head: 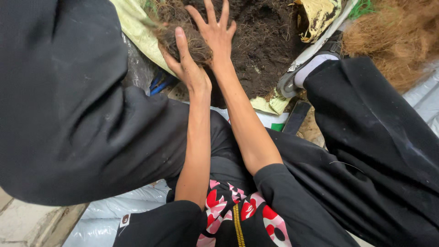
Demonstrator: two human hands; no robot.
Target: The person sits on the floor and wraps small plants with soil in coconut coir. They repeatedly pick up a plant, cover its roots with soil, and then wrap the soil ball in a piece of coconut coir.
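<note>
Head view, looking down past black-trousered knees. The left hand cups a tangled clump of brown, hairy coconut-type fibre from below and from the side, thumb laid up along its face, fingers curled beneath and mostly hidden. The right hand lies just beside it with fingers spread wide and flat, the palm pressed against the clump's right edge and onto the dark brown, crumbly soil mix behind. The clump sits at the near left edge of the soil heap, which fills an opened pale yellow-green plastic sack. To the right are a grey and white shoe and a second loose mound of tan fibre.

Handling, as judged: the clump looks light, springy and soft, not fragile, but loosely bound, so it sheds strands and soil. A pinch would likely tear out a tuft; it is best held by cupping broadly beneath, with the second palm closing the open side.
</note>
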